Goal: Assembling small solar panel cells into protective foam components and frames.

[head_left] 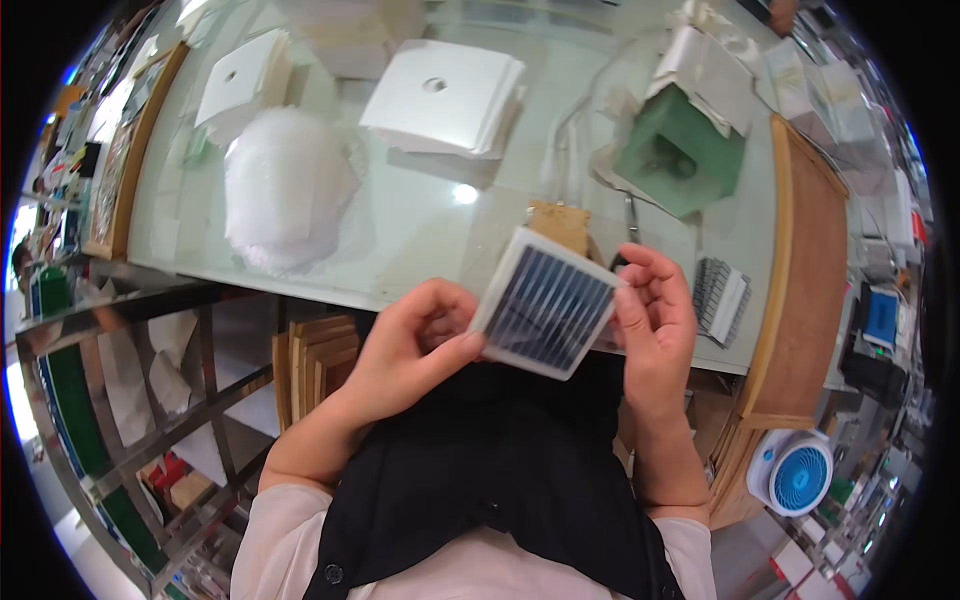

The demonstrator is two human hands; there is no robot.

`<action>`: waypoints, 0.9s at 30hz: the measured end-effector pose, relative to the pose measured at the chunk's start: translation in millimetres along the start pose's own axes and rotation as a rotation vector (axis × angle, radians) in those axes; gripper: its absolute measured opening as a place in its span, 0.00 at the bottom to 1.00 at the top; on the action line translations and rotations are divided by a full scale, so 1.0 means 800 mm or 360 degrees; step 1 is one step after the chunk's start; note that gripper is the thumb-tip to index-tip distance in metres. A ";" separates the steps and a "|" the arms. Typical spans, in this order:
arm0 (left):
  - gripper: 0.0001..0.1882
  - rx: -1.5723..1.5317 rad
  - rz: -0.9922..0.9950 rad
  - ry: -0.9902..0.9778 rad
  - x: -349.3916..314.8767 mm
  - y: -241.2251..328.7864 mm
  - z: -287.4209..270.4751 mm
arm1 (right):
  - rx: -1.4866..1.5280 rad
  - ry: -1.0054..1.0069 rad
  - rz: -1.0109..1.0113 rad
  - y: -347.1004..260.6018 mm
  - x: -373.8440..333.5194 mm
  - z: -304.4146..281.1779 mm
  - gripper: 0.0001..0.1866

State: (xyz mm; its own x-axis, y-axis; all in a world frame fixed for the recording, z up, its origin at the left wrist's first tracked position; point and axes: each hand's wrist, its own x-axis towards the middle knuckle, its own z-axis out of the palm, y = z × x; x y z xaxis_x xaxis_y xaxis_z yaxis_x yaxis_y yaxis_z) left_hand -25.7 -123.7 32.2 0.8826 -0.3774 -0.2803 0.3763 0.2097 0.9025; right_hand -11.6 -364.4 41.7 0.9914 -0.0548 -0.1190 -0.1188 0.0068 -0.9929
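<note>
Between my two hands is a small square panel with a white frame and a dark, striped glossy face, much like a little solar panel. It is tilted, just past the table's near edge. My left hand pinches its left edge between thumb and fingers. On the opposite side, my right hand grips the right edge, thumb on the front and fingers curled behind. A yellowish-brown block sits on the table right behind the panel, partly covered by it.
The glass-topped table bears a stack of white square sheets with a hole, a pile of white foamy wrap, a green block and a grey gridded piece. A wooden board flanks the right, near a blue-white fan.
</note>
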 end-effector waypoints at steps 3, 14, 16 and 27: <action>0.11 0.0060 0.0384 -0.0154 -0.012 0.003 -0.005 | 0.0219 -0.0206 -0.0031 -0.015 -0.009 0.005 0.16; 0.20 -0.0262 0.0119 0.0123 0.000 0.002 0.011 | -0.1001 0.0263 -0.0252 -0.041 0.007 -0.065 0.08; 0.20 -0.0254 0.0130 0.0134 0.001 0.001 0.007 | -0.1178 0.0179 -0.0272 -0.033 0.009 -0.053 0.09; 0.19 -0.0134 0.0215 0.0212 0.005 0.015 -0.002 | -0.1878 0.0074 -0.0540 0.000 0.025 -0.024 0.13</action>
State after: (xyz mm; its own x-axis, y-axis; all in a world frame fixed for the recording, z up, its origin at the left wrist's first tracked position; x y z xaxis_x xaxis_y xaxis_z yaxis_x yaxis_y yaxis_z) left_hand -17.3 -121.2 41.8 0.9540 -0.2192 -0.2045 0.2693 0.3271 0.9058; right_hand 7.2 -384.7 39.4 0.9818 0.0865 0.1691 0.1435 -0.9209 -0.3624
